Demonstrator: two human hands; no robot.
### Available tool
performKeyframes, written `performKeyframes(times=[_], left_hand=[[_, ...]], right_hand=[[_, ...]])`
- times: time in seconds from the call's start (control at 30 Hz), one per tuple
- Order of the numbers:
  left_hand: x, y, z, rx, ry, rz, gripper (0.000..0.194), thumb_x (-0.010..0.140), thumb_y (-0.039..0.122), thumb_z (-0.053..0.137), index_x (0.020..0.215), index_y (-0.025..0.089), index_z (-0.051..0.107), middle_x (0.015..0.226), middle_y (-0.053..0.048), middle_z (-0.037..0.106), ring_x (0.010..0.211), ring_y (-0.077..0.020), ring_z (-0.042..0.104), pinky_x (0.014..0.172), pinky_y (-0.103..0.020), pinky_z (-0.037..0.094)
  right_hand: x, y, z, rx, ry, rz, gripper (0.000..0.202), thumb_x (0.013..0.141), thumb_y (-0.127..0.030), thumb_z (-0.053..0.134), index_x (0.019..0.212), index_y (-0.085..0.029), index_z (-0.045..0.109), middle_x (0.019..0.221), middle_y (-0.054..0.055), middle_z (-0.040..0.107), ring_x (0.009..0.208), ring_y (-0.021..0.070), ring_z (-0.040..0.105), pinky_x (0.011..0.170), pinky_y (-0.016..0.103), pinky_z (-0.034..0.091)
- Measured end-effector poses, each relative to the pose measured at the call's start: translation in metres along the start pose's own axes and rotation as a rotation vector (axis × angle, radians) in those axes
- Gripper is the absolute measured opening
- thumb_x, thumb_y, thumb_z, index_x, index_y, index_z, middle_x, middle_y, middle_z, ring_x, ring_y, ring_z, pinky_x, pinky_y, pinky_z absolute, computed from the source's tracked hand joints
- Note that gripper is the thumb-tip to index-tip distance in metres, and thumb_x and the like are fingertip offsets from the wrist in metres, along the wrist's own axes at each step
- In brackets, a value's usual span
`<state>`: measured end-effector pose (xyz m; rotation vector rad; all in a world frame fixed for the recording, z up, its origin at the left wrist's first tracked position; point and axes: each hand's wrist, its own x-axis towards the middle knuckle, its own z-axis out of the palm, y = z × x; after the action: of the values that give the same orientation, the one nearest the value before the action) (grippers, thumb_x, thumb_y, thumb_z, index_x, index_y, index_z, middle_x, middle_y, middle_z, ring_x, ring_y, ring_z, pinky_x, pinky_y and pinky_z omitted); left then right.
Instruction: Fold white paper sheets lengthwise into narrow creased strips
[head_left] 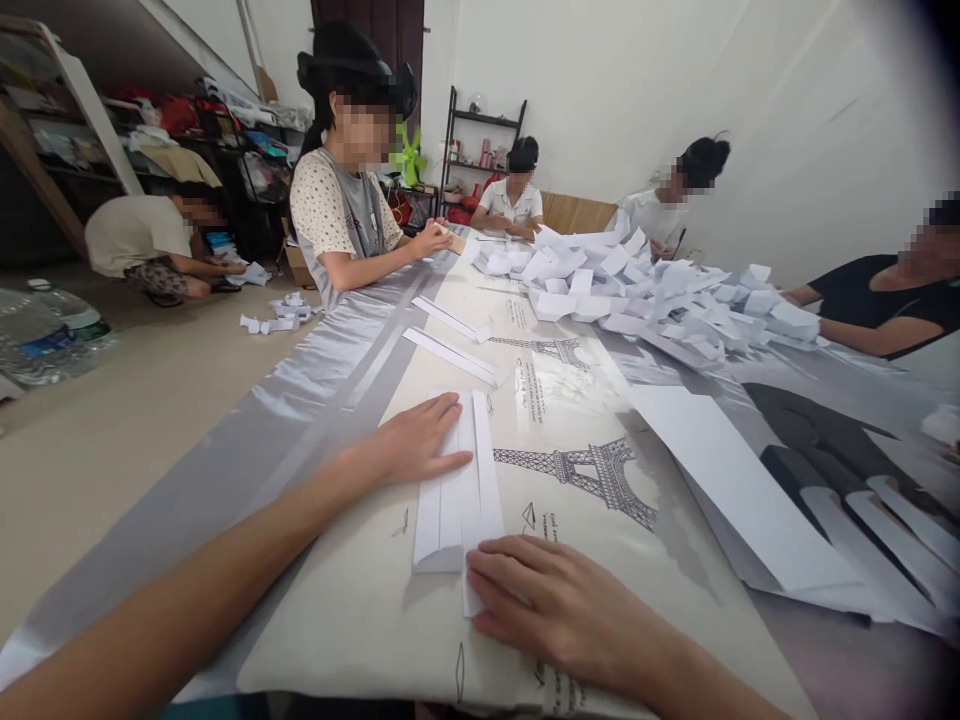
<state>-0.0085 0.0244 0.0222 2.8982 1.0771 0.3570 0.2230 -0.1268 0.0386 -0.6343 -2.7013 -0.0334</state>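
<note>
A folded white paper (450,505) with lengthwise creases lies on the printed table cover (352,620) in front of me. My left hand (420,437) rests flat on its upper part, thumb and fingers apart. Along the paper's right side runs a narrow folded strip (486,470). At the strip's near end my right hand (525,600) presses down, its fingers together on the edge; the fingertips are partly hidden. Two folded white strips (450,356) lie farther up the table, beyond my left hand.
White sheets (742,480) are stacked at the right. A large heap of folded paper pieces (592,275) covers the far right. Several people sit around the table, and one person (161,240) crouches at the left beside papers on the floor. Water bottles (52,330) stand far left.
</note>
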Motion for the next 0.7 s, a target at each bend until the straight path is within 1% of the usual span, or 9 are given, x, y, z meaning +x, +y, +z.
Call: performKeyframes(times=[0.07,0.13,0.2,0.27,0.37,0.43,0.53,0.63,0.7], left_hand=[[0.000,0.000,0.000,-0.006,0.007,0.001,0.063,0.100,0.060,0.037,0.144,0.015,0.038,0.154,-0.018,0.041,0.140,-0.0311,0.042,0.112,-0.042,0.038],[0.000,0.000,0.000,-0.013,0.008,0.001,0.062,0.100,0.060,0.037,0.143,0.015,0.040,0.154,-0.017,0.041,0.140,-0.0310,0.042,0.112,-0.042,0.037],[-0.001,0.000,0.000,-0.021,0.008,0.000,0.062,0.100,0.060,0.038,0.142,0.015,0.041,0.154,-0.018,0.041,0.141,-0.0311,0.041,0.113,-0.042,0.036],[-0.001,0.000,0.000,-0.030,0.012,-0.005,0.063,0.099,0.061,0.038,0.142,0.014,0.041,0.154,-0.018,0.041,0.142,-0.0314,0.041,0.114,-0.042,0.036],[-0.001,0.001,0.001,-0.032,0.021,-0.004,0.063,0.099,0.060,0.039,0.141,0.013,0.042,0.153,-0.019,0.042,0.141,-0.0315,0.042,0.113,-0.042,0.036],[-0.001,0.001,0.001,-0.030,0.019,0.000,0.061,0.100,0.059,0.038,0.141,0.014,0.042,0.153,-0.018,0.043,0.140,-0.0313,0.042,0.112,-0.042,0.037],[-0.001,0.002,0.000,-0.025,0.005,-0.007,0.062,0.100,0.060,0.038,0.141,0.013,0.041,0.153,-0.019,0.042,0.140,-0.0321,0.042,0.112,-0.043,0.038],[0.000,0.002,0.000,-0.017,-0.003,-0.010,0.063,0.100,0.060,0.038,0.140,0.012,0.042,0.153,-0.020,0.042,0.140,-0.0324,0.042,0.112,-0.043,0.037],[0.000,0.003,-0.001,-0.026,0.002,-0.007,0.062,0.100,0.060,0.038,0.140,0.012,0.042,0.153,-0.019,0.042,0.140,-0.0324,0.042,0.112,-0.043,0.036]], right_hand=[[0.002,0.000,-0.001,-0.071,0.002,-0.079,0.019,0.100,-0.018,0.052,0.111,-0.011,0.066,0.108,0.015,0.074,0.101,0.0264,0.070,0.078,0.038,0.061],[0.003,-0.001,-0.001,-0.100,0.004,-0.139,0.026,0.098,-0.011,0.048,0.117,-0.009,0.064,0.108,0.017,0.075,0.100,0.0277,0.071,0.079,0.039,0.061],[0.002,-0.001,0.000,-0.083,0.019,-0.147,0.031,0.096,-0.008,0.045,0.123,-0.007,0.060,0.106,0.017,0.075,0.100,0.0274,0.071,0.081,0.039,0.061],[0.001,-0.001,0.003,-0.037,0.046,-0.083,0.032,0.097,-0.008,0.044,0.125,-0.009,0.059,0.101,0.015,0.076,0.099,0.0258,0.071,0.081,0.038,0.061],[0.001,0.000,0.010,0.035,0.065,0.043,0.027,0.097,-0.009,0.047,0.120,-0.015,0.060,0.094,0.010,0.074,0.096,0.0230,0.070,0.081,0.036,0.060],[0.002,0.001,0.012,0.058,0.051,0.065,0.024,0.096,-0.009,0.050,0.116,-0.017,0.061,0.091,0.008,0.072,0.092,0.0221,0.069,0.080,0.036,0.059],[0.003,0.001,0.014,0.075,0.035,0.053,0.019,0.095,-0.008,0.051,0.108,-0.016,0.063,0.090,0.009,0.068,0.087,0.0215,0.064,0.073,0.034,0.058],[0.005,0.000,0.016,0.123,0.074,0.096,0.016,0.094,-0.008,0.050,0.097,-0.015,0.064,0.092,0.010,0.064,0.083,0.0202,0.059,0.068,0.033,0.055],[0.006,0.000,0.018,0.184,0.111,0.149,0.017,0.095,-0.009,0.049,0.095,-0.016,0.065,0.094,0.009,0.062,0.083,0.0191,0.056,0.070,0.033,0.054]])
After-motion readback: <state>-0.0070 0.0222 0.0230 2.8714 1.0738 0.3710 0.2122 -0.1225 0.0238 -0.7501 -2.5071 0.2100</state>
